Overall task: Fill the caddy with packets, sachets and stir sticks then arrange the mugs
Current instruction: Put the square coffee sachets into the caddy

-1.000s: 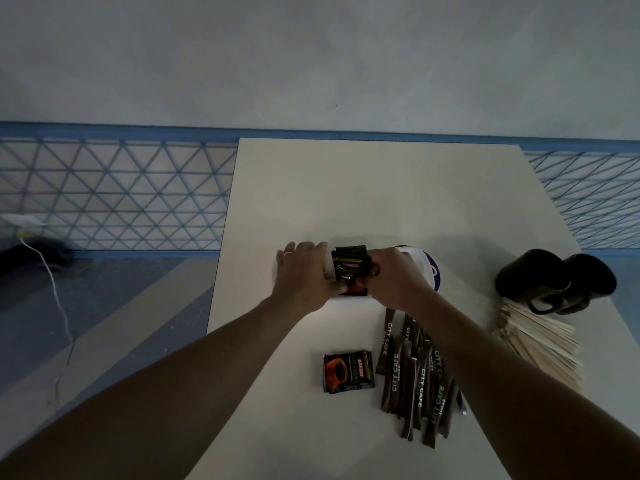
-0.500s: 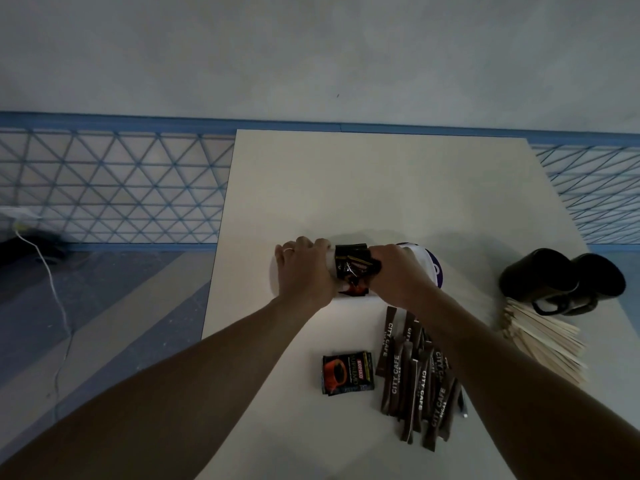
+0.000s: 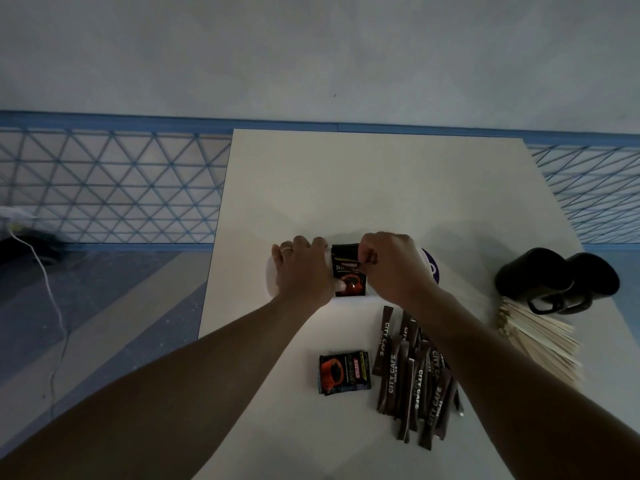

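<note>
**Head view: packet [image 3: 348,271] stands in the caddy [image 3: 271,277], pinched at its top edge**

Head view shows the white caddy on the table [image 3: 363,188], mostly hidden under both hands. The left hand [image 3: 301,271] holds it, fingers curled over its far side, thumb touching the packet's lower corner. The right hand [image 3: 391,268] has its fingertips closed in a pinch on the packet's upper right edge; the other fingers are curled in.

The packet looks light, thin and glossy, so it will likely flex and slide between dry fingers. A pinch on the stiffer sealed rim, as here, seems the safest hold, and steadying the caddy makes sense since it looks light enough to shift.

Nearer the person lie a second packet [image 3: 343,372] and, just beside it, a loose heap of sachets [image 3: 415,382]: slim, limp sticks, best gathered in a bunch at mid-length. The stir sticks [image 3: 540,344] fan out on the right, touching the two dark mugs [image 3: 554,282], which lie tipped over
</note>
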`<move>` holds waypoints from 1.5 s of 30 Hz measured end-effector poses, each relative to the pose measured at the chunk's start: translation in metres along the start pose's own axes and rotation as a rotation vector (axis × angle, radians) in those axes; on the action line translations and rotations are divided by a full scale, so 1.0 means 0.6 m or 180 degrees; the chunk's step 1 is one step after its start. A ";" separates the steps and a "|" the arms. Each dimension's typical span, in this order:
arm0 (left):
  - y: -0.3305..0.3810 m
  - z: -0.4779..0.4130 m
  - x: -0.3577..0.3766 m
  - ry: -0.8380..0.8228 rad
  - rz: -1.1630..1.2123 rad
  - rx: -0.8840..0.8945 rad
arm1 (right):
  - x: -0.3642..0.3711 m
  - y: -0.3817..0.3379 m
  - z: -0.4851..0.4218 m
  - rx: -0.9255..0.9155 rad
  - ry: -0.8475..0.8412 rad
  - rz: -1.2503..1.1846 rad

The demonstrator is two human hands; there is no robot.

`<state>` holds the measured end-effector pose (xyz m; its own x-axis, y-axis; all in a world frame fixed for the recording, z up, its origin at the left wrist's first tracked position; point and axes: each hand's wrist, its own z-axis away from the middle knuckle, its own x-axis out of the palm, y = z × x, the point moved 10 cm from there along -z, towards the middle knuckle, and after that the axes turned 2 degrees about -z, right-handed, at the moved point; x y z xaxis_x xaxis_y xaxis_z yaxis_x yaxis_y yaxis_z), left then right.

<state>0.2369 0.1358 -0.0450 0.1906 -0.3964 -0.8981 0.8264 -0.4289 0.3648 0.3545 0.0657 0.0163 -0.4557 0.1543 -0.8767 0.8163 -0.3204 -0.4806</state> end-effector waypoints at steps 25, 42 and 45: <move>0.000 0.010 -0.003 -0.0647 0.0083 0.0201 | 0.038 0.026 0.010 -0.0003 0.0016 -0.0102; 0.014 0.065 -0.091 0.0443 0.1520 0.0547 | -0.012 0.009 0.066 -0.0040 0.0376 -0.0206; 0.023 0.094 -0.070 0.0162 0.1557 0.0635 | 0.015 0.013 0.100 0.0194 -0.0077 -0.0465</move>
<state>0.2107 0.1010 0.0118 0.5582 -0.5511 -0.6202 0.5187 -0.3517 0.7793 0.3355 0.0085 0.0057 -0.5770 0.1811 -0.7964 0.7179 -0.3524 -0.6003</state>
